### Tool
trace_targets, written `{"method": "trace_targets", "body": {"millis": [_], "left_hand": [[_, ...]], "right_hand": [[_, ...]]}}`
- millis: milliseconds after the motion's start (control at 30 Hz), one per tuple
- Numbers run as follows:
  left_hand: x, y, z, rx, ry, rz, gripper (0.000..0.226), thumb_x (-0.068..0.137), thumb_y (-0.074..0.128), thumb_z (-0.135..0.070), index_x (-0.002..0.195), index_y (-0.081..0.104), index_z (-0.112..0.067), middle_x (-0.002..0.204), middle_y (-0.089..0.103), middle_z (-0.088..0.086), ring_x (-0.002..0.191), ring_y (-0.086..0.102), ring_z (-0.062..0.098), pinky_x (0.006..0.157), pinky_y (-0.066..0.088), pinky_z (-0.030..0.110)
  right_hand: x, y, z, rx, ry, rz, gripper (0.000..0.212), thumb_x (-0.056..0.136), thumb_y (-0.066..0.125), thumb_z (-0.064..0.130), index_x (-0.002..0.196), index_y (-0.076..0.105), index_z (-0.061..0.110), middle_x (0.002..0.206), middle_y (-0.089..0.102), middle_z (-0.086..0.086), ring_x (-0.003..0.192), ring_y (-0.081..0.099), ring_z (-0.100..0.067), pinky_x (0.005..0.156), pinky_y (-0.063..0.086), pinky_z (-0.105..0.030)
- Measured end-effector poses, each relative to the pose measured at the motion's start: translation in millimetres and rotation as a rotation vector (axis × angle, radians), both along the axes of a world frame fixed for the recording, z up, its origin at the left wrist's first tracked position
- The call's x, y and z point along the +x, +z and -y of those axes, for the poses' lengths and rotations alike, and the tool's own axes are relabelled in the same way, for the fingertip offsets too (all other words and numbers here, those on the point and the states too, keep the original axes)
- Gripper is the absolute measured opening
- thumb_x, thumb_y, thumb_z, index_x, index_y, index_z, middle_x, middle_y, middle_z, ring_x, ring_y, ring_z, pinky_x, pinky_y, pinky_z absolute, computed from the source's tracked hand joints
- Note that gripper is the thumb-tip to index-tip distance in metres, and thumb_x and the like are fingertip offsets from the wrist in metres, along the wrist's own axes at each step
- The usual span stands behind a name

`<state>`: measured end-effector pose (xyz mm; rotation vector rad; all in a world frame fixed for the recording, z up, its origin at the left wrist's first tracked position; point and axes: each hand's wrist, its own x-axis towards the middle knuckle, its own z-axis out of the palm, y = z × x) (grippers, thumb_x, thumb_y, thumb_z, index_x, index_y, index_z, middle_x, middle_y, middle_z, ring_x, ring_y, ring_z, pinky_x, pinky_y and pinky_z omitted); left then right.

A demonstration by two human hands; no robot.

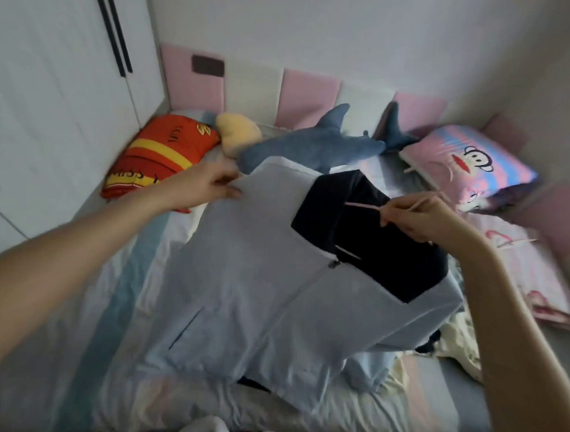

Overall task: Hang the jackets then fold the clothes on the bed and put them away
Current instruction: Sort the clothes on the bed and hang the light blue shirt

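A light blue zip jacket (249, 289) with a dark navy lining at the neck lies spread over the bed (78, 370). My left hand (207, 187) pinches the jacket's far left shoulder. My right hand (416, 217) grips a thin pink hanger (363, 206); part of it runs inside the navy neck opening. More clothes (453, 344), cream and dark, lie crumpled at the jacket's right edge, partly hidden under it.
A blue shark plush (312, 145), a yellow plush (238, 130) and a red-orange pillow (156, 153) lie at the bed's far side. A pink cartoon pillow (466, 167) sits at the far right. White wardrobe doors (55, 94) stand to the left.
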<state>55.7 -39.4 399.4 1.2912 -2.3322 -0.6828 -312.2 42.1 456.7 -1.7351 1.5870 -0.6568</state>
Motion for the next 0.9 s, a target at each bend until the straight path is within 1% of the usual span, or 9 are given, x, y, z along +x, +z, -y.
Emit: {"method": "trace_targets", "body": {"millis": [100, 233, 333, 433, 533, 633, 733, 800, 900], "left_hand": [[-8, 27, 7, -0.153, -0.003, -0.004, 0.025, 0.083, 0.072, -0.024, 0.071, 0.05, -0.021, 0.061, 0.044, -0.005, 0.057, 0.042, 0.004, 0.057, 0.03, 0.031], [6, 21, 18, -0.311, 0.3, 0.068, 0.019, 0.082, 0.071, -0.022, 0.084, 0.053, -0.015, 0.073, 0.058, 0.003, 0.073, 0.057, 0.03, 0.065, 0.046, 0.041], [6, 21, 19, -0.292, 0.41, -0.031, 0.024, 0.083, 0.069, -0.015, 0.098, 0.054, -0.006, 0.094, 0.063, 0.012, 0.087, 0.06, 0.029, 0.077, 0.048, 0.042], [-12, 28, 10, -0.373, 0.309, -0.027, 0.02, 0.083, 0.067, -0.01, 0.1, 0.058, -0.004, 0.1, 0.064, 0.013, 0.094, 0.06, 0.031, 0.079, 0.048, 0.04], [-41, 40, -5, -0.379, 0.136, -0.113, 0.01, 0.084, 0.066, -0.015, 0.093, 0.066, -0.011, 0.094, 0.063, -0.001, 0.093, 0.062, 0.023, 0.08, 0.046, 0.032], [-80, 43, -27, -0.163, -0.073, -0.246, 0.022, 0.089, 0.064, -0.024, 0.11, 0.065, -0.018, 0.112, 0.062, -0.007, 0.109, 0.057, 0.009, 0.094, 0.043, 0.022], [-122, 42, -53, 0.076, -0.177, -0.313, 0.053, 0.087, 0.057, -0.047, 0.133, 0.047, -0.024, 0.133, 0.05, -0.012, 0.121, 0.045, 0.0, 0.1, 0.036, 0.02], [-146, 38, -60, 0.101, -0.153, -0.336, 0.06, 0.084, 0.058, -0.055, 0.133, 0.044, -0.022, 0.127, 0.055, -0.009, 0.114, 0.051, 0.004, 0.094, 0.042, 0.023], [-165, 40, -59, 0.072, -0.041, -0.342, 0.028, 0.086, 0.063, -0.048, 0.099, 0.056, -0.024, 0.091, 0.062, -0.01, 0.083, 0.057, 0.0, 0.071, 0.043, 0.021]], "right_hand": [[-9, -10, -7, 0.017, -0.031, 0.018, 0.028, 0.093, 0.058, 0.017, 0.066, 0.065, 0.01, 0.043, 0.032, 0.0, 0.035, 0.024, -0.006, 0.034, 0.018, -0.015], [-11, -10, 1, -0.176, -0.287, 0.342, 0.033, 0.094, 0.058, 0.017, 0.062, 0.064, 0.015, 0.047, 0.029, -0.001, 0.038, 0.021, -0.008, 0.036, 0.014, -0.016], [-2, -11, 32, -0.162, -0.536, 0.25, 0.033, 0.093, 0.061, 0.022, 0.06, 0.061, 0.015, 0.044, 0.035, 0.0, 0.029, 0.023, -0.005, 0.031, 0.019, -0.014], [21, -9, 58, 0.15, -0.574, 0.469, 0.033, 0.098, 0.051, 0.023, 0.066, 0.049, 0.013, 0.038, 0.032, 0.005, 0.025, 0.023, -0.001, 0.026, 0.016, -0.013], [52, 18, 77, 0.281, -0.415, 0.626, 0.034, 0.102, 0.041, 0.023, 0.069, 0.041, 0.016, 0.036, 0.031, 0.01, 0.027, 0.023, 0.0, 0.027, 0.015, -0.01], [74, 46, 87, 0.296, -0.278, 0.604, 0.035, 0.103, 0.037, 0.026, 0.068, 0.035, 0.019, 0.038, 0.03, 0.01, 0.029, 0.021, 0.0, 0.027, 0.014, -0.012], [83, 60, 92, 0.273, -0.234, 0.617, 0.036, 0.103, 0.037, 0.028, 0.068, 0.034, 0.019, 0.038, 0.031, 0.01, 0.028, 0.021, 0.0, 0.027, 0.015, -0.012], [87, 65, 90, 0.229, -0.247, 0.6, 0.033, 0.102, 0.038, 0.026, 0.07, 0.037, 0.018, 0.037, 0.033, 0.01, 0.028, 0.023, -0.001, 0.027, 0.016, -0.013], [84, 65, 84, 0.135, -0.339, 0.556, 0.03, 0.101, 0.04, 0.022, 0.071, 0.042, 0.017, 0.038, 0.038, 0.009, 0.028, 0.028, -0.003, 0.028, 0.021, -0.015]]}}
